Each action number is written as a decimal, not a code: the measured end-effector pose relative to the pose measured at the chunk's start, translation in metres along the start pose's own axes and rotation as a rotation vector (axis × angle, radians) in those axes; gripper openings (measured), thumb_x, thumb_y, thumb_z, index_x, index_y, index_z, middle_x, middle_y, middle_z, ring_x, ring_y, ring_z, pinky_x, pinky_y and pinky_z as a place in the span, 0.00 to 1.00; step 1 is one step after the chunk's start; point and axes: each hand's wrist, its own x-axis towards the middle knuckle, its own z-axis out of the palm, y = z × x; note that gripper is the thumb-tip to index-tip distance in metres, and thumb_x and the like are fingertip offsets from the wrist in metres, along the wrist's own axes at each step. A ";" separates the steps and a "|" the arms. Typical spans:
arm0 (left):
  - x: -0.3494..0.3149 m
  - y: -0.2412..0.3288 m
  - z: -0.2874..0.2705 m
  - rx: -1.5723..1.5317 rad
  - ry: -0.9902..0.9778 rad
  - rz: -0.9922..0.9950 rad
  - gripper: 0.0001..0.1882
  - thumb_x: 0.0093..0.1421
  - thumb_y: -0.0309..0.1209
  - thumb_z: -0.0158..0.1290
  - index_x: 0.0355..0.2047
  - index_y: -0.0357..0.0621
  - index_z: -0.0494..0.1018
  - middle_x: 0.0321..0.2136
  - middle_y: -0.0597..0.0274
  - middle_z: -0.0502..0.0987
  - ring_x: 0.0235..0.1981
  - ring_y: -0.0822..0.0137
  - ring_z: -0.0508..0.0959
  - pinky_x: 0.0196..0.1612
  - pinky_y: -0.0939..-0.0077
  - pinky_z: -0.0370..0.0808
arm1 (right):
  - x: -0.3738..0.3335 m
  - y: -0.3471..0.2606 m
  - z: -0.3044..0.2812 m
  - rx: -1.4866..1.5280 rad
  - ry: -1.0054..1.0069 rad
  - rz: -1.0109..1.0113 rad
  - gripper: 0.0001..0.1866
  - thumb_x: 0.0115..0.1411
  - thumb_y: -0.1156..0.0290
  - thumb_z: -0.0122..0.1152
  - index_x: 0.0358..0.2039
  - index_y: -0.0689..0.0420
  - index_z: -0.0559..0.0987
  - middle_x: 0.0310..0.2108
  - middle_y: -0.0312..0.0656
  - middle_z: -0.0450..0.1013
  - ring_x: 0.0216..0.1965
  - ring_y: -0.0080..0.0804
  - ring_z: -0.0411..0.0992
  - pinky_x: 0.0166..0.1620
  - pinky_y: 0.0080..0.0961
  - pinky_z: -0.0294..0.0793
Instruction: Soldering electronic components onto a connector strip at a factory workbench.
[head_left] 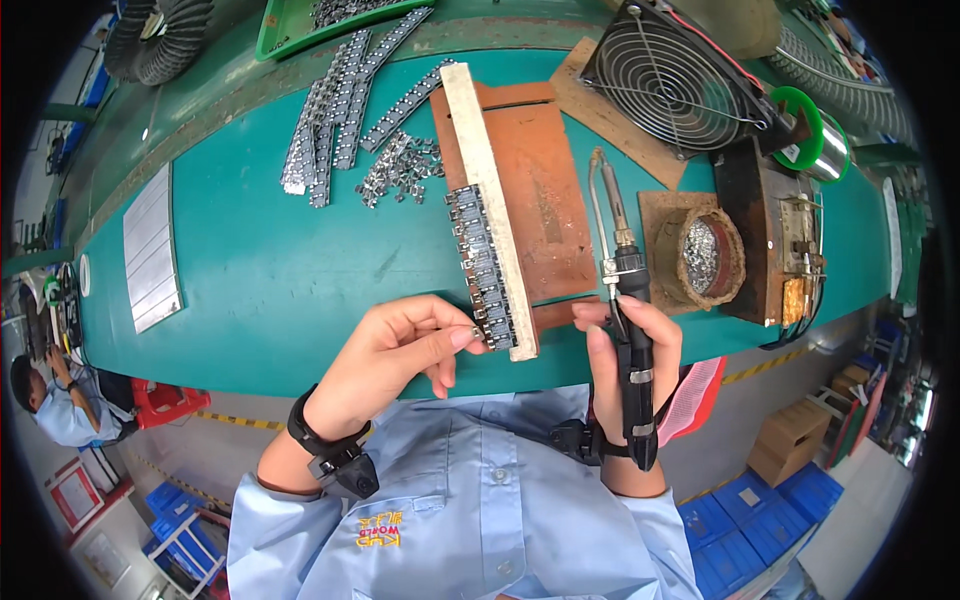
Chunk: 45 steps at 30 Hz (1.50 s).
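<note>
A row of small dark blocks with metal tabs [480,265] is lined up along the left side of a pale bar [490,210], which lies on a reddish-brown board [545,200]. At the near end of this row, my left hand [400,345] pinches a small metal piece [477,333] between thumb and forefinger, at or very close to the last block. My right hand [640,360] is wrapped round a black soldering iron [632,300] with a thin feed tube beside its barrel. The iron's tip points away from me, to the right of the board and apart from the blocks.
Loose metal pieces [400,168] and several component strips [335,110] lie at the far left, near a green tray [290,35]. A metal plate [152,250] lies left. To the right are a round pot [735,260], a fan [665,80], a solder spool [830,145] and a dark box [750,220].
</note>
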 end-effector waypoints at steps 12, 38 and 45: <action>0.005 -0.004 0.002 -0.005 -0.019 -0.001 0.06 0.58 0.28 0.49 0.29 0.37 0.70 0.26 0.60 0.74 0.22 0.78 0.70 0.26 0.84 0.68 | -0.002 0.006 -0.002 0.012 0.007 0.020 0.17 0.55 0.81 0.50 0.45 0.60 0.61 0.33 0.49 0.72 0.35 0.34 0.72 0.40 0.27 0.71; 0.003 -0.005 0.001 -0.034 -0.062 0.014 0.07 0.59 0.29 0.48 0.31 0.38 0.70 0.28 0.64 0.75 0.23 0.80 0.70 0.28 0.85 0.68 | -0.023 -0.030 -0.054 -0.206 -0.225 -0.217 0.25 0.43 0.57 0.65 0.38 0.60 0.73 0.20 0.39 0.72 0.20 0.28 0.69 0.41 0.33 0.59; 0.003 -0.005 0.000 -0.031 -0.060 0.019 0.06 0.59 0.29 0.48 0.31 0.38 0.70 0.28 0.64 0.75 0.23 0.80 0.70 0.27 0.86 0.67 | -0.018 -0.034 -0.051 -0.209 -0.362 -0.202 0.22 0.41 0.61 0.66 0.36 0.58 0.74 0.18 0.37 0.72 0.19 0.28 0.70 0.41 0.32 0.59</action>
